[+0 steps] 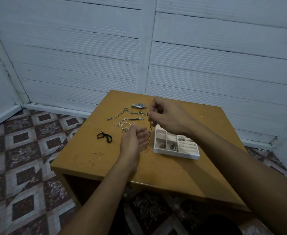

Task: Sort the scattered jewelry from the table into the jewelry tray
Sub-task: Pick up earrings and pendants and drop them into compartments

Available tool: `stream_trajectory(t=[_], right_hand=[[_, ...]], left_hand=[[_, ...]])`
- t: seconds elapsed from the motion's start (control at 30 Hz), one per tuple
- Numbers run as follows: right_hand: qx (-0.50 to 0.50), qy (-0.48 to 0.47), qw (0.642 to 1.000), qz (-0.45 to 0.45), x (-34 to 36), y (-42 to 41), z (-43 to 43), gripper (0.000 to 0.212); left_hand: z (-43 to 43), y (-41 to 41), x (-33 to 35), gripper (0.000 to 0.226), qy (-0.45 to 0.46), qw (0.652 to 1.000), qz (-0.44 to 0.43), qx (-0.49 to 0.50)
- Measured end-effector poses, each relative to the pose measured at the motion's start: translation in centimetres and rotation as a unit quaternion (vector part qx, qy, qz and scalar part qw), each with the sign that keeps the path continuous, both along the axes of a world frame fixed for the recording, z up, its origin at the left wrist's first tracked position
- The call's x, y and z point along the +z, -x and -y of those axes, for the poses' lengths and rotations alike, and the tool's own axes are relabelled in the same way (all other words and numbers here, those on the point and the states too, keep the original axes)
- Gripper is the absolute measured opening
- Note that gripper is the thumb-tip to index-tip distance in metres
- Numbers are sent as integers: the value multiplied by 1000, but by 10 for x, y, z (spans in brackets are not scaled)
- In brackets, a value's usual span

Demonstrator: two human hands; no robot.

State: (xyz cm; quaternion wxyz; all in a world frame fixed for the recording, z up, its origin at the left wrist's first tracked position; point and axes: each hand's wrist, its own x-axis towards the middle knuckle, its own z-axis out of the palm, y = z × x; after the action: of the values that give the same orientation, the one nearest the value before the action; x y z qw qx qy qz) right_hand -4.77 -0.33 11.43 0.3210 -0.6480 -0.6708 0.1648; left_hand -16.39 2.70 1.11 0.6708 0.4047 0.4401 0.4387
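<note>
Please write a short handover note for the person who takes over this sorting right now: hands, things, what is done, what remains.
Right hand pinches the top end of the gold chain, which hangs beside the tray.
Left hand is open, cupped by the chain's lower end.
Done: the tray holds rings and some small pieces.
Left: place this chain; then the watch, long silver chain, black-bar bracelet, pearl bracelet and black cord, all on the table.

A single head-worn wide-angle view looks forward and down from the near side of the wooden table (92, 155), fairly close above it. The table sits mid-frame; the white wall (88, 48) fills the far half, tiled floor (20, 150) the left.
</note>
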Motion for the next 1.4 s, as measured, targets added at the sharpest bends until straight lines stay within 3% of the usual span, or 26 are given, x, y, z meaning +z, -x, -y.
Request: stream_trajectory(t=[0.1,0.2,0.43,0.6,0.73,1.03,1.4], right_hand=[[14,4,1000,-8,8,6,7,5],[15,5,1000,-13,8,8,9,4],[15,-1,1000,-17,-5,8,11,1],[13,-6,999,48,-19,12,24,24],[35,1,993,115,-29,17,39,25],[81,80,986,120,-42,14,63,20],[28,42,976,214,-63,6,42,15]], left_hand=[[9,0,-1,55,9,1000,7,-24],[19,-2,1,56,70,994,73,-36],[35,3,-4,48,224,940,250,-54],[36,4,-7,44,278,903,327,-28],[35,3,-4,42,287,896,338,-13],[32,1,-5,55,288,908,298,-55],[42,-9,-9,51,290,909,296,-33]])
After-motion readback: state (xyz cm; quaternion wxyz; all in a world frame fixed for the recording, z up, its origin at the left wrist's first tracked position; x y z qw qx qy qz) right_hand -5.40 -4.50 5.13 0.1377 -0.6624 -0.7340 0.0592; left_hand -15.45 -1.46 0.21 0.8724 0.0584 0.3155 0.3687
